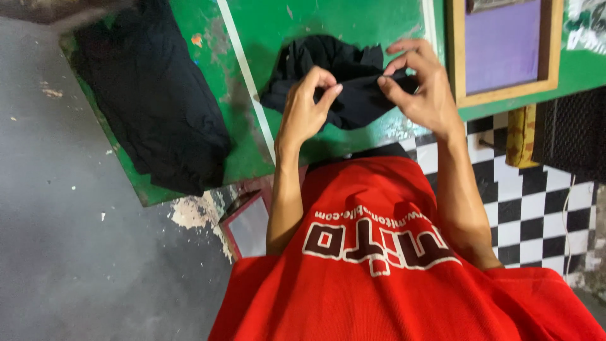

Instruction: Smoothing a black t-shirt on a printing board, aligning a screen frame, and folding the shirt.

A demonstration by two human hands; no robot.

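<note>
Left hand [306,104] pinched narrow, fingertips just off the crumpled black cloth [338,79] near the green tabletop's [265,31] front edge; right hand [420,79] nipping that cloth's right fold. Further left, dark garment [151,95] draped over the corner. Could slip loose, given so thin a grip.
</note>
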